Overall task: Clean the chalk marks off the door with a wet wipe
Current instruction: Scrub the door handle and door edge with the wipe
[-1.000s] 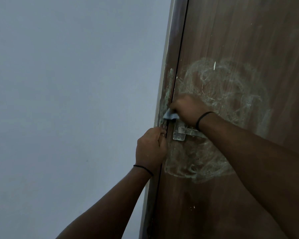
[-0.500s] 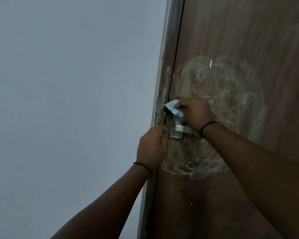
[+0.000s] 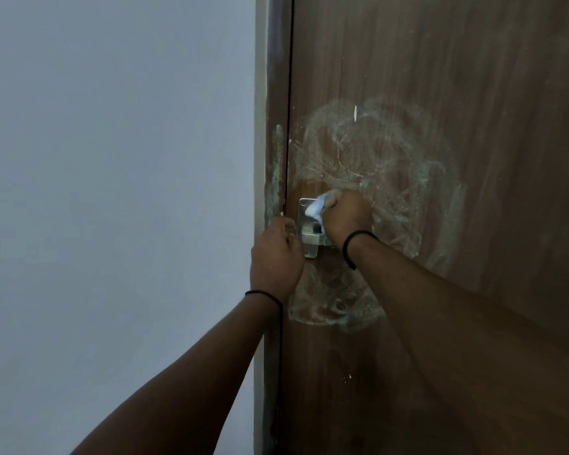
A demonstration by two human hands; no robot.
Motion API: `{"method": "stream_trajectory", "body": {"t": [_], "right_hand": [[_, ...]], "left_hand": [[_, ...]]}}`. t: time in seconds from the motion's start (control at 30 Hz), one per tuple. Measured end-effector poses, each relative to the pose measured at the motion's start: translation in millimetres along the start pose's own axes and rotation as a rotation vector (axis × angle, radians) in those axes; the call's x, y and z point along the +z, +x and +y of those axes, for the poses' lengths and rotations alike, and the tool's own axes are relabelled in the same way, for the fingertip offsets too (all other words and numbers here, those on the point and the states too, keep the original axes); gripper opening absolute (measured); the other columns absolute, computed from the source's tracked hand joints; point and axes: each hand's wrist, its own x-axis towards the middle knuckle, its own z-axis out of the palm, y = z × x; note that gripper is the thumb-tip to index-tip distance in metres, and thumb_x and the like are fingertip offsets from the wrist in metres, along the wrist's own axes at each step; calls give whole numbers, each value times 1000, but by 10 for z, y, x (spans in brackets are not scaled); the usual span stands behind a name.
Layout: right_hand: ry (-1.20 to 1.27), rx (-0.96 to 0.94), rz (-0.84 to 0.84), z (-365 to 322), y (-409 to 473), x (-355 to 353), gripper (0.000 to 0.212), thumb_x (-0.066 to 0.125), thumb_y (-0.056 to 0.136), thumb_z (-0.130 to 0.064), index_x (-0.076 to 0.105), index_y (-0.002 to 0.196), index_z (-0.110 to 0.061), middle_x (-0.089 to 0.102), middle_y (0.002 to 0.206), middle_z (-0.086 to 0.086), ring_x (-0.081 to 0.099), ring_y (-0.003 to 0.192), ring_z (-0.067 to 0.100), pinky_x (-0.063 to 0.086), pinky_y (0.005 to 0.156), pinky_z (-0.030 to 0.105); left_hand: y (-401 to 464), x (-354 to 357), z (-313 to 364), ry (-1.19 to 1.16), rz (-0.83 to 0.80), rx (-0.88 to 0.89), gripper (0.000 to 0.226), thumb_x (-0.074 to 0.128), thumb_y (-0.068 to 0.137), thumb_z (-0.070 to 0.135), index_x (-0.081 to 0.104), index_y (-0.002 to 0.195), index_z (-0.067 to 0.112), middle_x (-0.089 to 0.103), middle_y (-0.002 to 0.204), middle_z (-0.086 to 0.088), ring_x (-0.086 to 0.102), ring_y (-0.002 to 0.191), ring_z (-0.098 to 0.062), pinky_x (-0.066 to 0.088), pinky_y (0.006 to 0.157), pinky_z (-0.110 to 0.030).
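Brown wood-grain door (image 3: 440, 77) carries a wide swirl of pale smeared chalk marks (image 3: 375, 152) that spreads above, to the right of and below the brushed-metal latch plate (image 3: 306, 211) near the door's left edge, with a further greenish-white streak on the dark wooden door frame (image 3: 278, 165) just left of that plate. The right hand (image 3: 345, 218) has its fingers curled round a crumpled pale-blue wet wipe (image 3: 316, 210) and presses it against the upper part of the latch plate, touching the metal. The left hand (image 3: 276, 254) sits just left of and below the plate with its fingers curled at the door's edge; whether it grips anything cannot be told. To do this step well, I judge the wipe should work outward from the latch plate in overlapping strokes, refolded to a fresh face once it clouds (a loaded wipe mostly spreads chalk about), while the left hand steadies the door against the push. Most of the smear looks yet to be lifted. No container shows anywhere around the latch plate, so nothing can be said of contents.
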Motion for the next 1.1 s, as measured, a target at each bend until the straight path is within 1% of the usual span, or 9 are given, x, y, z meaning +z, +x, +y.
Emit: {"method": "stream_trajectory", "body": {"t": [0.17,0.33,0.47,0.6,0.73,0.8,0.93,1.0,1.1], "right_hand": [[-19,31,-32,-1,19,-59,20,55,87,-6,72,91,5,71,94,22,68,91,33,54,72,32],[-98,-4,-65,50,-33,-78,19,57,86,-7,72,88,3,71,90,18,68,86,29,52,70,31],[-238,-22,-209,58,-45,-106,18,74,78,-21,72,80,-3,71,83,13,68,79,26,54,66,30],[-161,-107,-51,25,-81,-93,15,59,77,-11,71,74,-2,71,79,18,68,76,31,54,61,34],[-204,-103,-150,77,-31,-124,18,59,84,-14,74,78,-8,72,79,11,68,76,25,56,68,33],[-165,-117,-103,50,-27,-131,20,55,83,-11,73,73,-8,71,73,10,67,72,24,57,67,35],[-288,-315,-91,-39,-98,-134,23,54,78,-7,68,66,-21,66,69,-3,61,65,14,46,55,26],[-392,-415,-150,-96,-115,-125,24,54,80,-4,75,77,-15,71,79,0,65,73,17,42,57,24],[-557,-426,-253,-157,-121,-44,23,55,85,-2,76,92,-8,73,93,6,66,83,22,44,63,26]], "left_hand": [[25,18,42,15,4,22,22,49,92,9,61,109,13,66,91,-1,54,73,-7,33,58,-5],[6,45,40,26,4,-24,19,48,91,9,61,103,16,63,88,4,55,74,-7,33,55,-6],[-31,55,11,31,-7,-27,17,49,92,10,62,102,15,66,91,0,56,76,-11,33,58,-8],[-5,58,3,34,-31,-28,17,47,93,11,63,98,14,64,87,2,54,73,-9,31,56,-10],[57,46,35,34,-57,-51,19,45,93,10,64,97,13,65,88,1,54,74,-11,31,56,-10],[66,35,32,9,-48,-71,18,46,92,9,63,94,14,68,88,-2,58,74,-14,40,57,-16],[35,-57,15,-142,-83,-218,22,42,83,23,61,93,15,69,85,-8,68,77,-32,59,69,-49],[33,-106,0,-159,-87,-257,31,37,77,30,60,92,16,68,84,-11,68,77,-35,59,70,-52],[30,-150,-12,-139,-114,-278,19,42,85,22,59,93,18,68,84,-10,68,77,-36,59,70,-52]]}}
